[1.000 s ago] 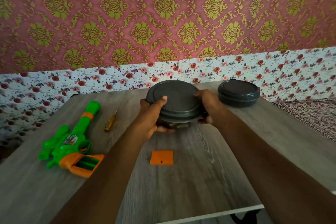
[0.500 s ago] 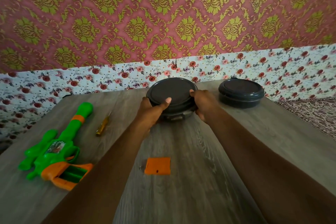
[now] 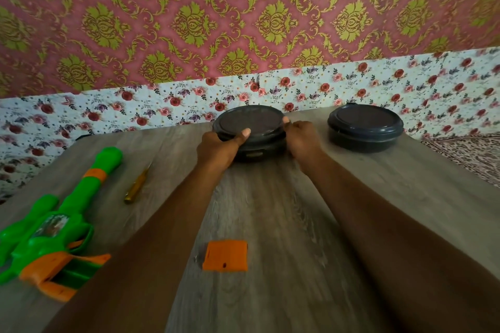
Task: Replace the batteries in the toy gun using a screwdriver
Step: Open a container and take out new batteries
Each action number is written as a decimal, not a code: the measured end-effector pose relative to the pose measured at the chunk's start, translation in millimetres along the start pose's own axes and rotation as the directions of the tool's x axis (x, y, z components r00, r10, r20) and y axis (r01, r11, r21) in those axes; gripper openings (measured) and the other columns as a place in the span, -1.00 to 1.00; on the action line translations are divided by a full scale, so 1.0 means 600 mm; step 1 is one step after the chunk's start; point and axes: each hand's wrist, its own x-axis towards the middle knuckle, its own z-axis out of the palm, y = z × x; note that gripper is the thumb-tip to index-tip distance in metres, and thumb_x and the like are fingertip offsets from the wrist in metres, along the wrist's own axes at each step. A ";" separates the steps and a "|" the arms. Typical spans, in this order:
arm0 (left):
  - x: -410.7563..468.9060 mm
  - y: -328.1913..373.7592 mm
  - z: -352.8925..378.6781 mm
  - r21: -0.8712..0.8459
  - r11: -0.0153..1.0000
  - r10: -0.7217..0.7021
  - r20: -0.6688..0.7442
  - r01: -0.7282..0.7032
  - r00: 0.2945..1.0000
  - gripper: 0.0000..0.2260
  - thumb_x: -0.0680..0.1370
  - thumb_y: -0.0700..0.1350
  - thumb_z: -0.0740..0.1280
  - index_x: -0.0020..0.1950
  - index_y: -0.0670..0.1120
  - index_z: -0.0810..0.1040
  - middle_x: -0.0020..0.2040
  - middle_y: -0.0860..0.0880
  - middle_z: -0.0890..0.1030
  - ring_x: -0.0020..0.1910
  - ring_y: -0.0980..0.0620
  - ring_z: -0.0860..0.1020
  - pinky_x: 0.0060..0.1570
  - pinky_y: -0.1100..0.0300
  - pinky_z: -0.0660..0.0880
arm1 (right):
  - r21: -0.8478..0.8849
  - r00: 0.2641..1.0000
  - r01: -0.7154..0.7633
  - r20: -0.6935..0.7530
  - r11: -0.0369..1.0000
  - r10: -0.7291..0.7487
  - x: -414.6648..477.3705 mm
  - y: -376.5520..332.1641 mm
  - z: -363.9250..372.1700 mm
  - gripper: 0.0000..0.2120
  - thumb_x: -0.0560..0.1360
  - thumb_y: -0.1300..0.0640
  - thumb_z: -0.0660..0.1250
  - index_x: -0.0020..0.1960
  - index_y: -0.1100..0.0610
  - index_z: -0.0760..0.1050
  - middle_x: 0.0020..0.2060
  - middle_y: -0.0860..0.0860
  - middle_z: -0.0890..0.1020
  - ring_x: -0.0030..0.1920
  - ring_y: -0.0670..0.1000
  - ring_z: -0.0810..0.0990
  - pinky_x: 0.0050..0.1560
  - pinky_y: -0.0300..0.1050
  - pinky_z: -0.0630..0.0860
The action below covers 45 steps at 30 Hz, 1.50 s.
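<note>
On the tabletop [image 3: 270, 224] far side, the left hand [image 3: 219, 147] and right hand [image 3: 301, 138] are still gripping the round box [image 3: 250, 130], now pushed further away and sitting down.

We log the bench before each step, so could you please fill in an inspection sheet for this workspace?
Surface: wood-grain table, flat.
Job's things: toy gun at left, grip compartment open; orange cover lying loose; screwdriver beside the gun.
Clutter: second lidded container at far right.
Hands: left hand and right hand clasp the lidded round container.
Cables: nothing seen.
Surroundings: patterned wall.
</note>
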 end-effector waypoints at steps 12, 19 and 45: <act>-0.019 0.001 0.008 0.127 0.991 -0.025 -0.029 0.028 0.999 -0.33 0.51 0.24 0.43 0.46 -0.16 0.46 0.33 -0.19 0.59 0.26 -0.22 0.56 0.22 -0.03 0.54 | -0.848 0.946 0.081 -0.101 0.524 -0.309 -0.013 0.064 -0.199 -0.50 0.53 0.23 0.39 0.45 0.16 0.42 0.46 0.21 0.41 0.51 0.23 0.32 0.53 0.39 0.08; -0.070 0.024 0.008 0.113 0.993 -0.029 -0.120 0.043 0.992 -0.52 0.59 0.07 0.40 0.38 -0.22 0.49 0.22 -0.15 0.60 0.19 -0.18 0.58 -0.09 0.11 0.46 | -0.894 0.899 0.188 -0.010 0.407 -0.437 -0.033 0.059 -0.221 -0.50 0.59 0.24 0.35 0.49 0.25 0.34 0.41 0.23 0.50 0.45 0.24 0.44 0.51 0.24 0.27; -0.270 -0.041 -0.122 -0.892 0.414 0.167 0.271 0.182 0.948 -0.45 0.65 0.23 0.13 0.50 -0.10 0.43 0.34 -0.21 0.61 0.31 -0.22 0.59 0.33 -0.17 0.50 | -0.100 0.460 0.888 0.123 0.450 -0.880 -0.325 -0.018 -0.052 -0.65 0.46 0.23 0.46 0.25 0.23 0.63 0.19 0.06 0.70 0.20 -0.14 0.60 0.27 -0.46 0.41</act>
